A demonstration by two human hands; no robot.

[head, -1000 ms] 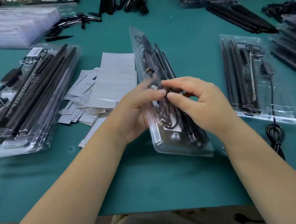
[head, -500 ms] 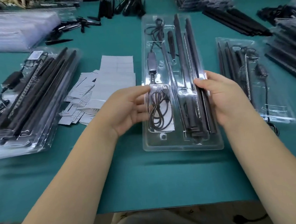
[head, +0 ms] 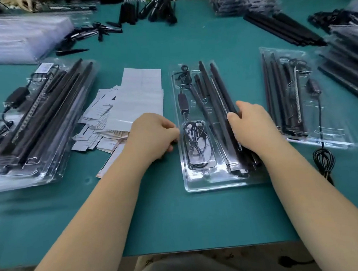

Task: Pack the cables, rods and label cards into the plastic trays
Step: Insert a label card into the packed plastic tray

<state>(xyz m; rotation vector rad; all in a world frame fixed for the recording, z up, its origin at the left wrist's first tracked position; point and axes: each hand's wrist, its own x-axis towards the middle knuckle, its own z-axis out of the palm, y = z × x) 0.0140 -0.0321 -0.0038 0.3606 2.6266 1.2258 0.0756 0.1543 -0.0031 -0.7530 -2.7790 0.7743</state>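
A clear plastic tray (head: 209, 184) lies flat on the green mat in front of me. It holds a coiled black cable (head: 195, 142) in its near-left pocket, an inline adapter above that, and several long black rods (head: 215, 94) along its right side. My left hand (head: 152, 133) grips the tray's left edge with curled fingers. My right hand (head: 251, 126) holds the right edge, its thumb lying on the rods. A loose pile of white label cards (head: 129, 105) lies just left of the tray.
A stack of filled trays (head: 35, 124) sits at the left. Another filled tray (head: 311, 105) lies at the right with a cable bundle (head: 324, 161) hanging out. Loose black rods (head: 283, 28), more packs and small black parts line the far side.
The tray stood tilted on its edge between my fingers, then turned face-up in both hands. Now it lies flat on the mat, with both hands still at its sides.
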